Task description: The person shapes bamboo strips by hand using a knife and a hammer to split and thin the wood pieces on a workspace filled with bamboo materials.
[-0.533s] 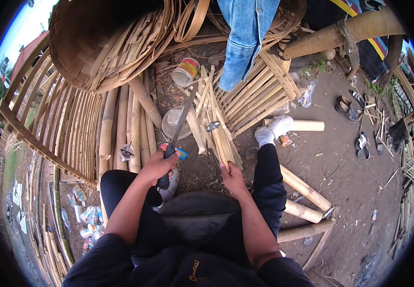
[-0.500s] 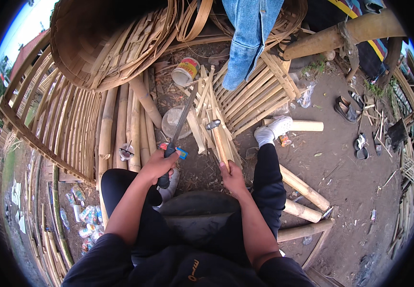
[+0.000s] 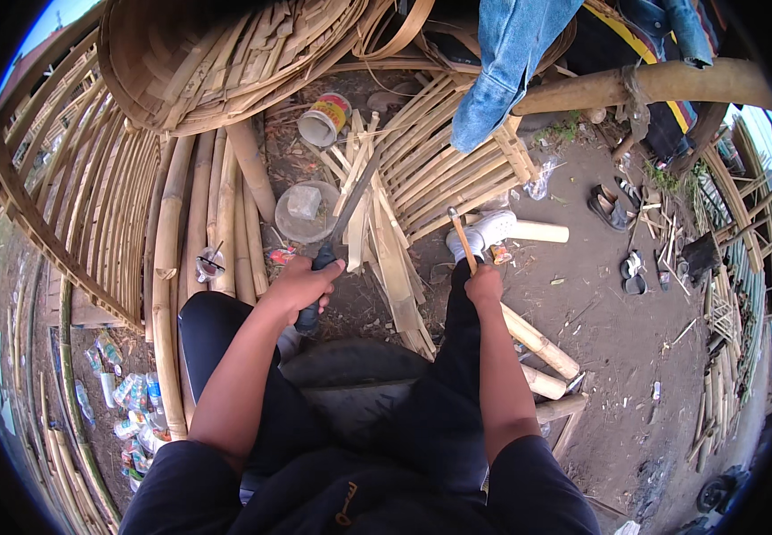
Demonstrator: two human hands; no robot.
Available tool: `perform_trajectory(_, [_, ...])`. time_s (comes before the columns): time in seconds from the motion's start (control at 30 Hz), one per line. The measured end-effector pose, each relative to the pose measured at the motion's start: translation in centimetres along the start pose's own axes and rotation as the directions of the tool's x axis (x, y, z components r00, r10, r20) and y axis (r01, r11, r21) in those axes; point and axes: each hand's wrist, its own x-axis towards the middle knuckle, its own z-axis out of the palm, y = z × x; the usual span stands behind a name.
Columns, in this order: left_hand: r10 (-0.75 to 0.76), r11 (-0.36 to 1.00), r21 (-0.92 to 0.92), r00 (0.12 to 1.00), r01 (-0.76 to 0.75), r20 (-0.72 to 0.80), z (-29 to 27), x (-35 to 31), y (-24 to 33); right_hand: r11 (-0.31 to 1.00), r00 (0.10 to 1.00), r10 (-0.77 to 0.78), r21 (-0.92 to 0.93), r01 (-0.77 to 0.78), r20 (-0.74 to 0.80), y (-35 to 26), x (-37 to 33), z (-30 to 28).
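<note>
My left hand is closed around the black handle of a machete. Its long dark blade slants up and to the right, over the edge of a pile of split bamboo strips between my feet. In my right hand is a hammer, gripped by its wooden handle. The hammer points upward, in front of my white right shoe and away from the blade. Just beyond my left hand lies a round shallow tub with a pale block in it.
Bamboo poles and a slatted bamboo panel stand left. A bucket, a woven basket and hanging denim are ahead. Cut bamboo pieces and sandals lie right; plastic litter lies lower left.
My right hand has carried the hammer rightward, from above the bamboo strips to beside my right shoe, and the hammer is more upright. My left hand still holds the machete. The view has shifted slightly.
</note>
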Motion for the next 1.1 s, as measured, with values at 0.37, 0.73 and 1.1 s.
perform_trajectory(0.37, [-0.013, 0.996, 0.089, 0.999, 0.009, 0.038, 0.7, -0.3, 0.5, 0.998, 1.000, -0.002, -0.056, 0.003, 0.017, 3.0, 2.0, 2.8])
perform_trajectory(0.73, [-0.021, 0.990, 0.137, 0.999, 0.016, 0.030, 0.3, 0.7, 0.9, 1.000, 0.974, -0.009, -0.027, 0.003, -0.227, 2.8, 9.4, 2.0])
perform_trajectory(1.1, [-0.019, 0.993, 0.118, 1.000, 0.020, -0.009, -1.3, 0.3, 0.8, 0.977, 0.998, -0.056, -0.204, 0.057, 0.010, 3.6, 9.5, 3.7])
